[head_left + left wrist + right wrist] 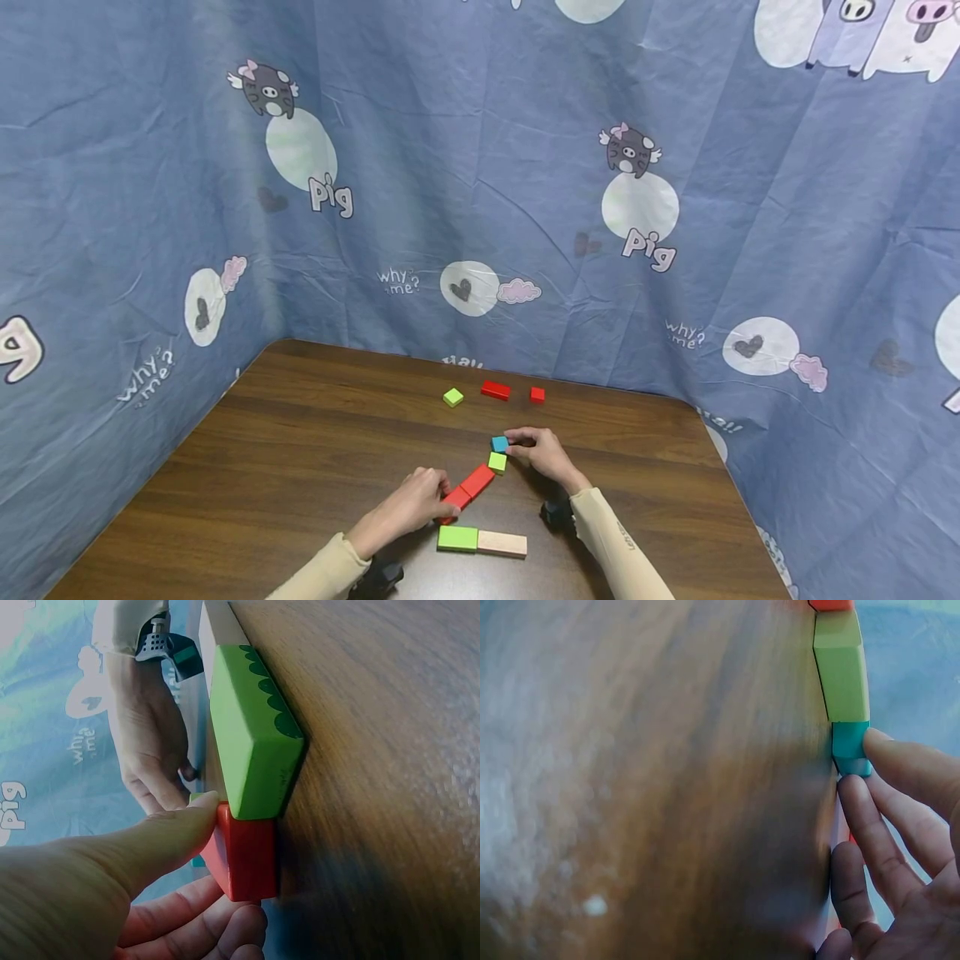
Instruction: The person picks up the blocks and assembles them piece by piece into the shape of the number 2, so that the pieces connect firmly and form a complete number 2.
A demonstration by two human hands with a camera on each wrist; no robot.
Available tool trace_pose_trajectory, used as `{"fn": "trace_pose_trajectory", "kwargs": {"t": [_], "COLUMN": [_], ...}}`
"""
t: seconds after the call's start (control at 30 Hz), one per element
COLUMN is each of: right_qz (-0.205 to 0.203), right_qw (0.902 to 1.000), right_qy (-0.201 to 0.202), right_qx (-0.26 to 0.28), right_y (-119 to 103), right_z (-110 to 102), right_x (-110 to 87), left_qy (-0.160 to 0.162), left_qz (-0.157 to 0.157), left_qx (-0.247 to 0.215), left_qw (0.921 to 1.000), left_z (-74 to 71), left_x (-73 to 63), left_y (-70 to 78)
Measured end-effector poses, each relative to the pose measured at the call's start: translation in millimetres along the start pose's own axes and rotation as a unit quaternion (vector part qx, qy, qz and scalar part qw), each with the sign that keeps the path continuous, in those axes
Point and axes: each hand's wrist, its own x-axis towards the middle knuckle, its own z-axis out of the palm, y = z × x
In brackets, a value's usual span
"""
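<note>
Two red blocks lie end to end in a slanting row on the table. My left hand pinches the nearer red block between thumb and fingers. Past the farther red block comes a light green block, then a blue block at the row's far end. The thumb and fingers of my right hand pinch that blue block, also seen in the right wrist view beside the light green one. Just in front of the row lies a green block, meeting a plain wooden block end to end.
Toward the table's back edge lie a light green block, a long red block and a small red block. A blue printed curtain hangs behind and beside the brown wooden table.
</note>
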Motion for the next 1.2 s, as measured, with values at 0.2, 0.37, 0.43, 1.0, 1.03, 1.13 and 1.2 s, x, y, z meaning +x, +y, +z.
{"fn": "trace_pose_trajectory", "kwargs": {"t": [0.2,0.37,0.43,1.0,1.03,1.13,1.2], "right_qz": [-0.015,-0.009,-0.008,0.011,0.016,0.039,0.055], "right_qw": [0.9998,0.9999,0.9999,0.9996,0.9993,0.9972,0.9947], "right_qy": [-0.004,-0.007,-0.007,0.021,0.026,0.035,0.037], "right_qx": [-0.012,-0.009,-0.008,0.014,0.02,0.053,0.078], "right_y": [2.0,-0.9,-1.9,-0.1,1.0,4.3,6.6], "right_z": [0.4,0.9,0.9,-0.7,-1.2,-3.7,-6.8], "right_x": [0.4,-0.6,-0.8,-1.3,-1.2,-0.9,-0.8], "left_qy": [0.001,0.001,0.002,0.005,0.005,0.002,0.0], "left_qz": [-0.004,-0.004,-0.002,0.005,0.005,0.004,0.002], "left_qx": [0.003,0.006,0.006,0.006,0.006,0.005,0.003], "left_qw": [1.0,1.0,1.0,1.0,1.0,1.0,1.0], "left_z": [1.3,1.8,1.4,1.3,1.3,1.4,1.3], "left_x": [0.7,0.4,0.4,0.5,0.6,0.6,0.5], "left_y": [-0.7,-0.4,-0.4,-0.9,-1.1,-1.4,-1.4]}}
